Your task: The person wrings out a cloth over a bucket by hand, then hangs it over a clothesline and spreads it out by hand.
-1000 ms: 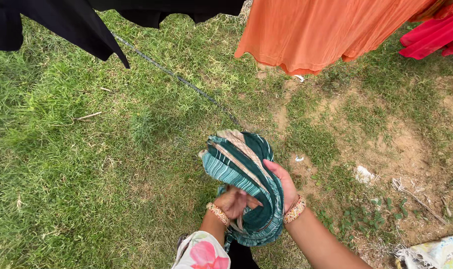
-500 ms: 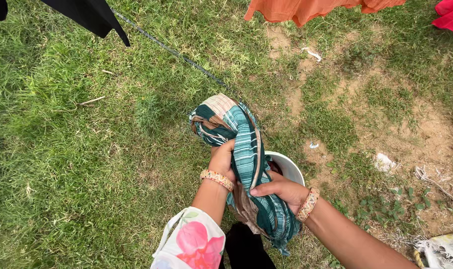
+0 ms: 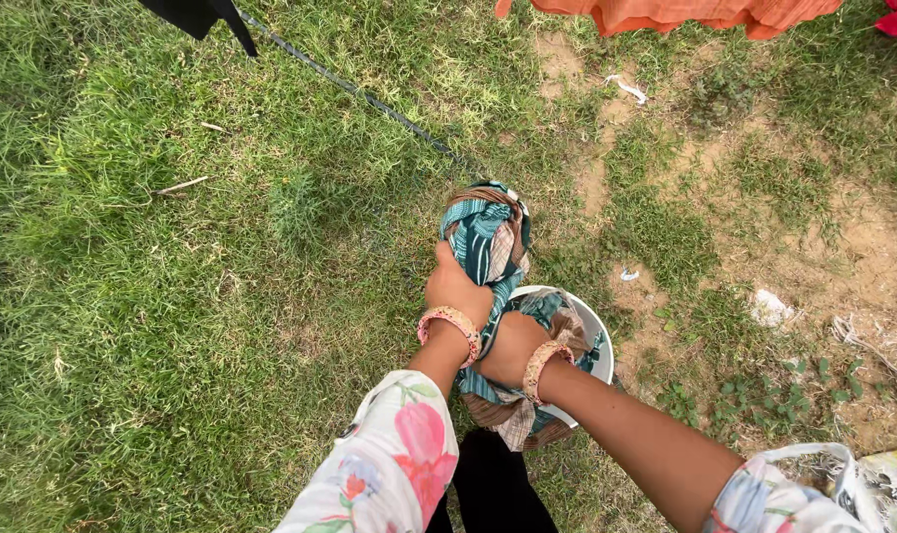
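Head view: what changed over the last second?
Both hands closed in on the striped cloth: the left hand and right hand now grip it side by side, twisted into a tight rope. It has come down over the white bucket, unseen a second ago. Both hands kept hold throughout; orange garment still hanging.

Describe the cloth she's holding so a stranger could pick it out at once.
On the grass, below the orange garment hanging up top, find the white bucket. Above it both hands, left hand and right hand, grip a twisted cloth: teal, white and tan stripes, unlike the plain hanging clothes.
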